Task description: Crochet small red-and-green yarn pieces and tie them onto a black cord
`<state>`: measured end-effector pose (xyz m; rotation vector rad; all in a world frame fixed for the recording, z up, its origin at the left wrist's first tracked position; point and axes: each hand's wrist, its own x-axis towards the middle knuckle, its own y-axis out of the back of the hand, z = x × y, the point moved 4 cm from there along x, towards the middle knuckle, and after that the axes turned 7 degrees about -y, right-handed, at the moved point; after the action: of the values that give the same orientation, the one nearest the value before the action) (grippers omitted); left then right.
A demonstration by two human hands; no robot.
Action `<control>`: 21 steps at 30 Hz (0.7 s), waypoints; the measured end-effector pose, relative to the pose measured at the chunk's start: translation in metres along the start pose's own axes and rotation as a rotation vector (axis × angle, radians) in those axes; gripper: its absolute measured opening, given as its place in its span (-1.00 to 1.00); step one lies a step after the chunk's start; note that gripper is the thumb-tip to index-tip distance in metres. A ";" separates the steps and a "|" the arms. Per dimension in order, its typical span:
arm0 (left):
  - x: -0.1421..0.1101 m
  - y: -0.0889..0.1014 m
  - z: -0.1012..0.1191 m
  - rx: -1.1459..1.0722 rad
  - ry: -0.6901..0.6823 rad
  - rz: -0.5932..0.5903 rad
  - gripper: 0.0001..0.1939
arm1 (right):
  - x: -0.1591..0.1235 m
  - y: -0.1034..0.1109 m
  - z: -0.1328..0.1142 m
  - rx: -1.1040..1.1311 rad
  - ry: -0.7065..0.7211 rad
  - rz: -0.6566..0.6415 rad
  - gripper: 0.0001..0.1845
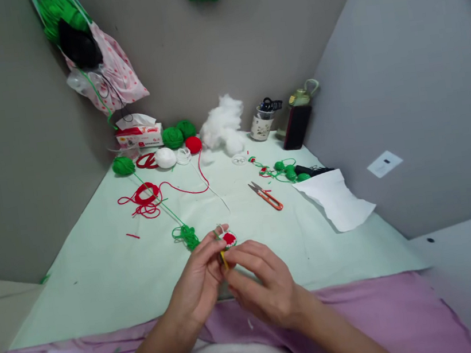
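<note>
My left hand [200, 282] is closed in a pinch on a small red, white and green crochet piece [228, 239], held just above the near edge of the pale green table [101, 275]. My right hand [262, 286] is closed round a yellow crochet hook [224, 259], its tip at the piece. Green yarn [186, 236] runs from the piece up the table to a green yarn ball [123, 166] at the far left. Both hands touch at the fingertips.
Orange-handled snips [266, 195] lie mid-table. A white sheet [336, 198] rests at the right edge. Red yarn [147, 198] lies tangled at left. Yarn balls, a tissue box [139, 136], white stuffing [223, 125], a cup [261, 127] and a bottle [298, 122] line the back wall.
</note>
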<state>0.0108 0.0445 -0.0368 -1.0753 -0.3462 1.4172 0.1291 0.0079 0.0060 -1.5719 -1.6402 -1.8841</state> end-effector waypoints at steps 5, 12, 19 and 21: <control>-0.002 -0.003 -0.010 0.072 -0.019 -0.101 -0.75 | -0.003 0.003 0.008 0.001 -0.139 0.060 -0.71; -0.009 -0.014 -0.004 0.196 -0.046 -0.220 -0.78 | -0.015 0.013 0.017 0.189 -0.394 0.033 -0.49; -0.001 -0.007 0.021 0.877 -0.189 -0.374 -0.73 | -0.027 0.027 0.059 0.735 -1.068 0.363 -0.94; 0.009 0.002 0.035 1.073 -0.281 -0.323 -0.78 | -0.030 0.027 0.070 0.984 -1.241 0.409 -0.90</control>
<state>-0.0158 0.0660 -0.0239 0.0557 0.0698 1.1893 0.2001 0.0401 -0.0133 -2.2771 -1.8041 0.3510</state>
